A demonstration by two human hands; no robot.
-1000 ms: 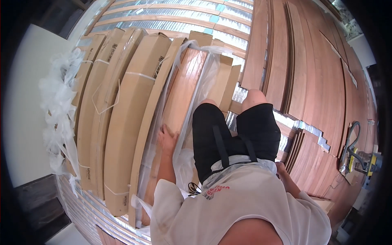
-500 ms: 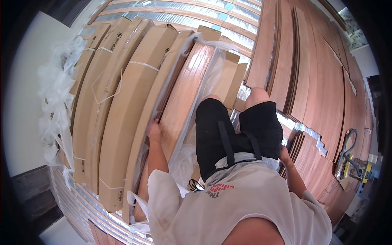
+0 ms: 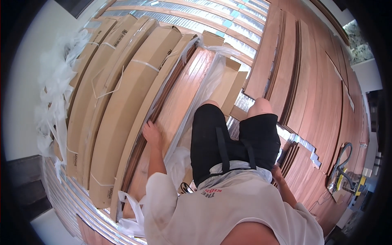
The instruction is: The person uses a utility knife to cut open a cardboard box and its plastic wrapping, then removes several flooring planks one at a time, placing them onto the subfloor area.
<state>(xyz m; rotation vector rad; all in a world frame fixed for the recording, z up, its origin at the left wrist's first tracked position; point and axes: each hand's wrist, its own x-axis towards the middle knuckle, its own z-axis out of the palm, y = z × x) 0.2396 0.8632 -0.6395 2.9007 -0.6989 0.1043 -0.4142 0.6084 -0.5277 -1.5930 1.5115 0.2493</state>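
A stack of reddish-brown wooden floorboards lies in an opened cardboard carton with white plastic film along its sides. My left hand is closed over the left edge of these boards, its fingertips curled at the layered dark side of the stack. My right hand hangs low beside my right hip, close to the ends of a small pile of boards. Its fingers are mostly hidden, so I cannot see whether it holds anything.
Several closed cardboard cartons with white straps lie to the left. Crumpled clear plastic is beside them. Wooden battens over silvery foil run at the far side. Laid floorboards cover the right, with a hose-like cable and tools.
My left hand has shifted a little toward me and left, from the gap beside the carton onto the boards' edge. More of the stack's layered side shows. The view has shifted slightly.
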